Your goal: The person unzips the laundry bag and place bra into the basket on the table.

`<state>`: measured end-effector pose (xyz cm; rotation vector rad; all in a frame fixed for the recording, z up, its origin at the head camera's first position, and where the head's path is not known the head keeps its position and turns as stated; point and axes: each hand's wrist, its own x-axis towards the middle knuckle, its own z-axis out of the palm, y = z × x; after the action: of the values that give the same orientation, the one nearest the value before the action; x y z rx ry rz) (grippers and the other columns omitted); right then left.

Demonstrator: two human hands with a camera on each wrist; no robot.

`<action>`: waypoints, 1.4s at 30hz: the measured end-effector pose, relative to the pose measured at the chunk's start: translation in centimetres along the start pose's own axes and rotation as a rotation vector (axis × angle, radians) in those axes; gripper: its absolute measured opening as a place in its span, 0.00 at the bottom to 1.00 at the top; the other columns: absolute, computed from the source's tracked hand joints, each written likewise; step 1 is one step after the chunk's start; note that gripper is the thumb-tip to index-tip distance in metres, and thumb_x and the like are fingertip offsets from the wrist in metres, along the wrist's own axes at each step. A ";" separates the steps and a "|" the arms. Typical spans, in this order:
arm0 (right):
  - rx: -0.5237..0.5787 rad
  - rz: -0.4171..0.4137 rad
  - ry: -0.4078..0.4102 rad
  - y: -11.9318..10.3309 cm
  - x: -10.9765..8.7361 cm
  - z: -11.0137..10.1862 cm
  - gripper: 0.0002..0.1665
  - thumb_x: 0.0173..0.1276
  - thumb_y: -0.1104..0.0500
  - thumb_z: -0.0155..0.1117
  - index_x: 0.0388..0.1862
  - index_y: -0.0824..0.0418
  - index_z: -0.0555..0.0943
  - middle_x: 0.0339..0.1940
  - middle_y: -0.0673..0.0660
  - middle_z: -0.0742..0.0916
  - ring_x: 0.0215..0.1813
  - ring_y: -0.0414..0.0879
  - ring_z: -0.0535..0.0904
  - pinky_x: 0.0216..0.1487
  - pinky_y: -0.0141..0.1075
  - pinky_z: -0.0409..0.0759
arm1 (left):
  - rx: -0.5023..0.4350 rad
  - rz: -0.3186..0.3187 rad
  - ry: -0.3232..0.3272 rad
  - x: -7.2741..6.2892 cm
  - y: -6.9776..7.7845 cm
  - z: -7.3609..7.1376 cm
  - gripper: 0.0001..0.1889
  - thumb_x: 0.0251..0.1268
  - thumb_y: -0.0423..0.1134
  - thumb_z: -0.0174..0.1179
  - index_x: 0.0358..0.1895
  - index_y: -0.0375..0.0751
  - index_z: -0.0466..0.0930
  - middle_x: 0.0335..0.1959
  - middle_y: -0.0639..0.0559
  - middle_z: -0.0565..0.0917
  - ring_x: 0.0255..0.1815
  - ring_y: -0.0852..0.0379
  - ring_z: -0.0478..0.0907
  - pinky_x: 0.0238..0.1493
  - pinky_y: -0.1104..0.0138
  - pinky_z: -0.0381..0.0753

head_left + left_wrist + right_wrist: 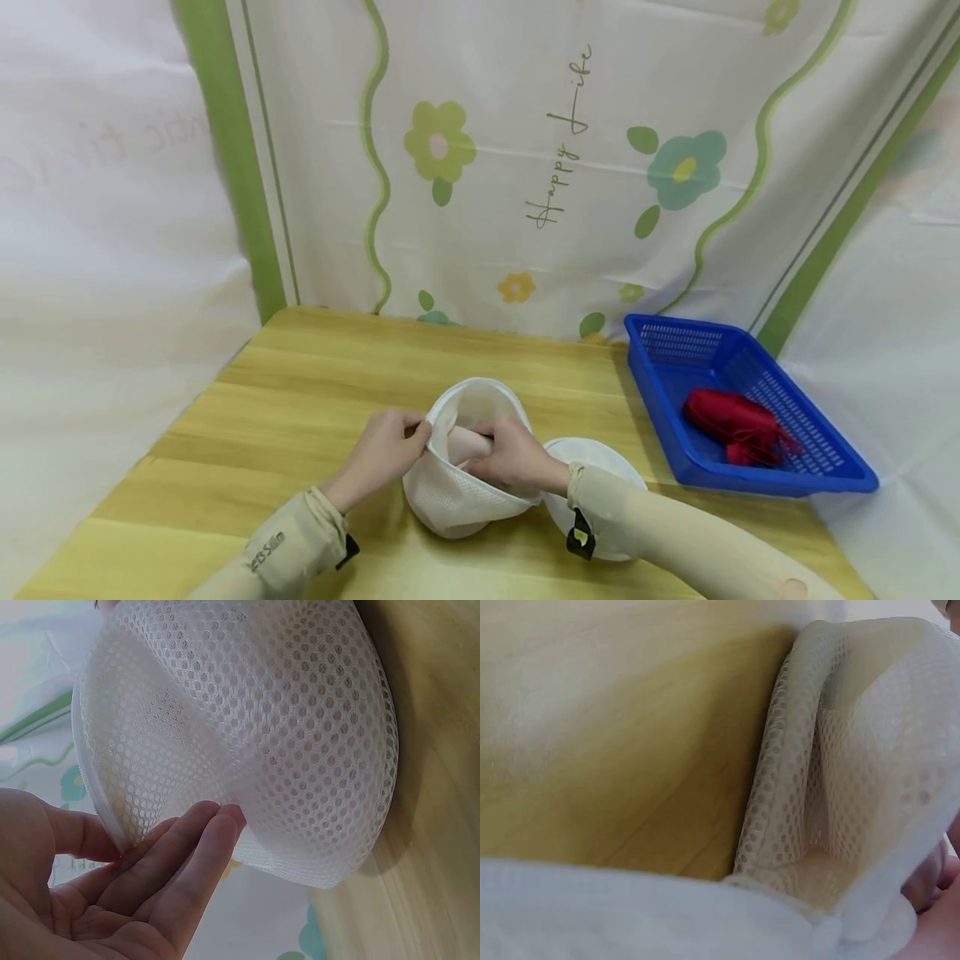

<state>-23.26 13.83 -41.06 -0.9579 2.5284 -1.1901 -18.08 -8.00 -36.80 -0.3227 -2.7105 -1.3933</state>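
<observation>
A white mesh laundry bag (450, 504) stands on the table with its round top unfastened. My left hand (386, 450) pinches the left side of its rim; in the left wrist view the thumb and fingers of that hand (142, 892) meet at the edge. Reaching into the opening, my right hand (517, 458) grips a smooth pale pink item (467, 444), whose lower part the bag hides. The bag's round white lid (588, 454) lies folded out to the right, partly under my right forearm. In the right wrist view, the mesh wall (885, 735) fills the right side.
A blue plastic basket (663, 408) stands at the right of the wooden table (300, 383), holding a red drawstring pouch (731, 417). A flower-printed curtain (480, 242) hangs along the table's back edge, with white fabric at both sides.
</observation>
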 end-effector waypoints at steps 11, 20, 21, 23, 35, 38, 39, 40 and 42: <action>0.023 0.061 0.054 -0.2 -0.2 -1.1 0.08 0.50 0.60 0.77 0.30 0.53 0.86 0.22 0.45 0.84 0.23 0.40 0.77 0.20 0.34 0.78 | 0.009 0.003 0.011 0.0 0.2 -0.4 0.14 0.67 0.30 0.54 0.22 0.44 0.81 0.15 0.58 0.75 0.15 0.63 0.66 0.17 0.71 0.66; 0.000 0.049 0.115 0.1 -0.8 -1.8 0.07 0.50 0.60 0.76 0.25 0.50 0.85 0.19 0.42 0.83 0.20 0.37 0.74 0.19 0.32 0.76 | -0.005 0.002 -0.001 -0.1 0.2 -0.5 0.15 0.68 0.30 0.54 0.20 0.45 0.80 0.14 0.58 0.74 0.14 0.65 0.64 0.15 0.72 0.64; 0.005 0.049 0.118 0.1 -0.9 -1.8 0.07 0.50 0.61 0.76 0.25 0.50 0.85 0.18 0.42 0.82 0.20 0.37 0.74 0.19 0.32 0.76 | -0.005 0.001 -0.003 -0.1 0.2 -0.5 0.16 0.68 0.30 0.54 0.20 0.45 0.79 0.14 0.58 0.74 0.13 0.65 0.63 0.15 0.72 0.64; 0.005 0.048 0.124 0.1 -1.1 -1.9 0.08 0.50 0.61 0.75 0.23 0.51 0.84 0.17 0.42 0.82 0.19 0.36 0.73 0.18 0.31 0.75 | -0.006 -0.001 -0.005 -0.2 0.3 -0.5 0.16 0.68 0.30 0.54 0.20 0.45 0.79 0.13 0.58 0.73 0.13 0.65 0.63 0.15 0.72 0.63; -0.001 0.023 0.167 0.2 -2.2 -2.6 0.08 0.51 0.61 0.75 0.28 0.53 0.84 0.21 0.43 0.82 0.20 0.36 0.74 0.19 0.32 0.76 | -0.020 0.021 -0.016 -0.2 0.2 -0.5 0.15 0.68 0.30 0.53 0.22 0.44 0.81 0.14 0.55 0.76 0.12 0.66 0.63 0.14 0.73 0.63; 0.019 0.014 0.193 0.3 -2.4 -2.4 0.17 0.50 0.62 0.76 0.40 0.57 0.82 0.24 0.46 0.84 0.23 0.38 0.77 0.21 0.33 0.79 | -0.012 0.030 -0.011 -0.2 0.1 -0.5 0.15 0.68 0.30 0.53 0.21 0.44 0.81 0.16 0.53 0.78 0.13 0.65 0.65 0.15 0.72 0.65; 0.032 0.012 0.197 0.4 -2.5 -2.4 0.20 0.50 0.63 0.76 0.43 0.57 0.81 0.25 0.46 0.84 0.23 0.38 0.77 0.22 0.34 0.79 | -0.011 0.032 -0.009 -0.2 0.1 -0.5 0.15 0.68 0.30 0.53 0.21 0.44 0.81 0.16 0.53 0.78 0.13 0.65 0.65 0.15 0.72 0.66; 0.048 0.011 0.201 0.4 -2.6 -2.4 0.23 0.50 0.63 0.76 0.46 0.57 0.79 0.25 0.46 0.84 0.23 0.38 0.78 0.22 0.34 0.80 | -0.008 0.033 -0.007 -0.2 0.0 -0.5 0.15 0.68 0.29 0.54 0.21 0.44 0.81 0.16 0.53 0.79 0.14 0.65 0.66 0.15 0.72 0.66; 0.080 0.007 0.202 0.4 -2.7 -2.3 0.25 0.50 0.65 0.76 0.47 0.56 0.76 0.23 0.47 0.84 0.22 0.39 0.79 0.21 0.35 0.80 | -0.007 0.034 -0.004 -0.1 0.0 -0.5 0.15 0.67 0.29 0.54 0.22 0.44 0.81 0.16 0.53 0.79 0.14 0.65 0.66 0.16 0.72 0.67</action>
<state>-22.32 17.12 -40.05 -0.8484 2.6092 -1.4406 -17.95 -8.41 -36.58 -0.3705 -2.6908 -1.3953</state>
